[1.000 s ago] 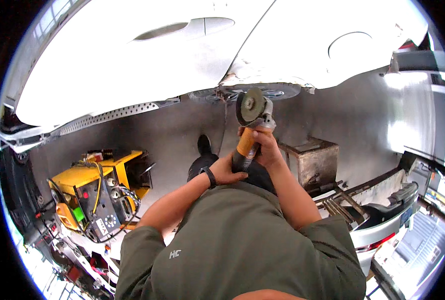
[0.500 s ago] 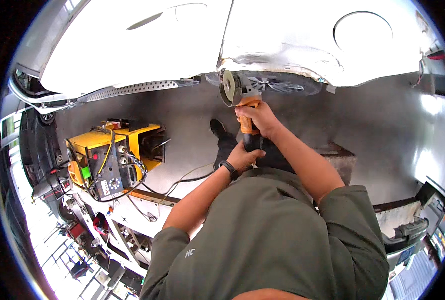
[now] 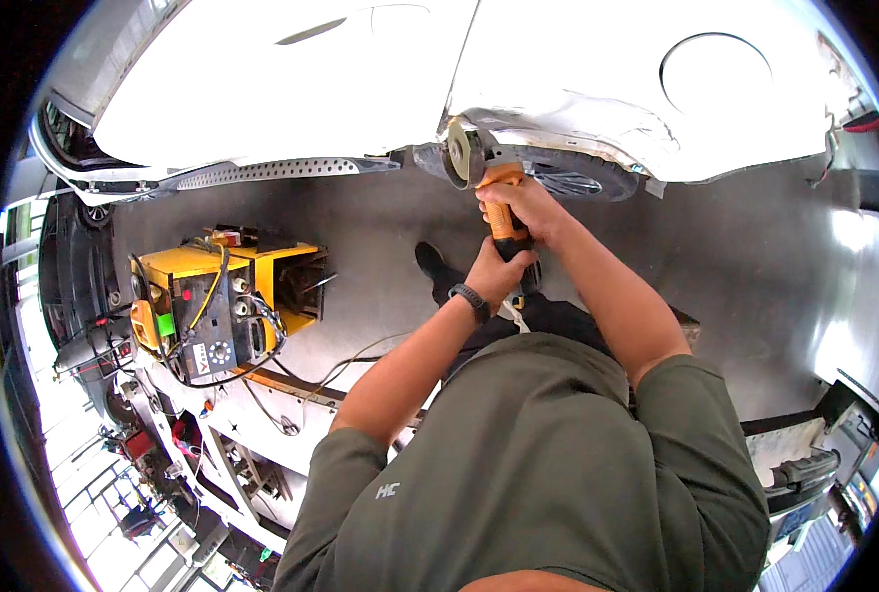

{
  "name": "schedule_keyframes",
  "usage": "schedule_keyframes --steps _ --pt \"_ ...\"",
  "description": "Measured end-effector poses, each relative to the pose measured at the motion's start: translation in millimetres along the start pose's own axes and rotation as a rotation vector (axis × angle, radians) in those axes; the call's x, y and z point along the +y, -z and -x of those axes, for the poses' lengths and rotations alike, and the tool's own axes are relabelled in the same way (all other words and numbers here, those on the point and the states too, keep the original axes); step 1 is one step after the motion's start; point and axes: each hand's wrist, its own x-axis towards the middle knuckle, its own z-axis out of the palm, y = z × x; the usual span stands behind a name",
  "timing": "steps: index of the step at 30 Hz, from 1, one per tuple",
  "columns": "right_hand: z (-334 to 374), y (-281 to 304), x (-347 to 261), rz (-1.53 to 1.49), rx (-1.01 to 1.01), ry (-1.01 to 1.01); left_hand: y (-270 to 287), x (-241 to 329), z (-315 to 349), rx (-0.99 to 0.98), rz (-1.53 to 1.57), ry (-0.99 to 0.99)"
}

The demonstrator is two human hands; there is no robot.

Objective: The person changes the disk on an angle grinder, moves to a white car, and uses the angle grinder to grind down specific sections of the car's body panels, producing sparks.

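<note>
An orange and black angle grinder (image 3: 501,219) is held between both my hands. My right hand (image 3: 535,207) wraps round the front of its orange body, just behind the head. Lower down, my left hand (image 3: 496,270), with a dark watch on the wrist, grips the black rear end. The round grinding disc (image 3: 459,153) faces left, with a guard on its near side. It stands at the lower edge of the white car's body panel (image 3: 548,69), close to the door seam; I cannot tell whether it touches. Dents and scuffs mark the panel right of the disc.
Beyond the grinder is the car's wheel (image 3: 568,178). A perforated running board (image 3: 271,173) runs along the car's left part. At left stands a yellow and black machine (image 3: 202,306) with cables. My dark shoe (image 3: 437,264) is on the grey floor (image 3: 735,257).
The grinder and both hands have shifted slightly right in the picture, and the disc has turned a little. My left forearm reaches farther up. The whole view has shifted slightly. Both hands keep their hold.
</note>
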Motion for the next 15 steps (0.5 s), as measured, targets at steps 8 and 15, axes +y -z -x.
schedule_keyframes --steps 8,15 --pt "-4 -4 -2 0.029 -0.013 -0.027 2 -7 -6 0.048 -0.06 -0.005" --pt "-8 -8 -2 0.023 -0.019 -0.043 5 -2 -8 0.057 -0.061 -0.001"
